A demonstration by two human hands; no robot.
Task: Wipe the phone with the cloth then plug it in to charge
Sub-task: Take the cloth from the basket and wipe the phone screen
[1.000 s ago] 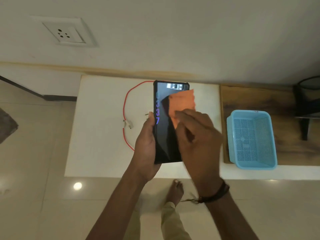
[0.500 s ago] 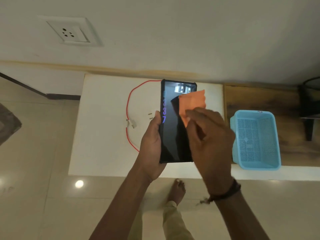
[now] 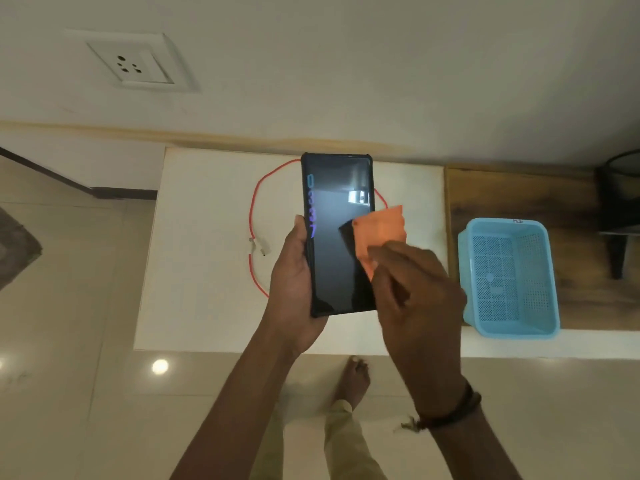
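Phone [image 3: 337, 237]: a dark phone in a black case, held upright in the air above the white table [image 3: 201, 271], screen facing up toward the viewer. The glass reflects a pale glow, and blue-violet marks run down its left edge.

Left hand [image 3: 292, 282]: wrapped around the phone's lower left side, thumb lying along the left edge, fingers hidden behind the case. It grips the phone firmly.

Cloth [image 3: 379, 233]: a small orange square lying against the right half of the screen, its upper corner sticking out past the phone's right edge.

Right hand [image 3: 415, 292]: fingers curled and pinching the cloth's lower edge, pressing it onto the screen. The hand is a little blurred. A dark band [image 3: 453, 410] circles the wrist.

Cable [image 3: 254, 216]: a red charging cable curving in a loop on the table behind the phone, with 2 white connector ends [image 3: 259, 245] lying just left of the left hand. It is not joined to the phone.

Socket [image 3: 133, 65]: a white wall outlet, high and to the left, well apart from the table.

Basket [image 3: 507, 277]: a light blue plastic basket on the right, partly over a wooden surface [image 3: 502, 195].

Floor: glossy beige tiles, with 1 bare foot [image 3: 353, 379] showing below the table's edge.
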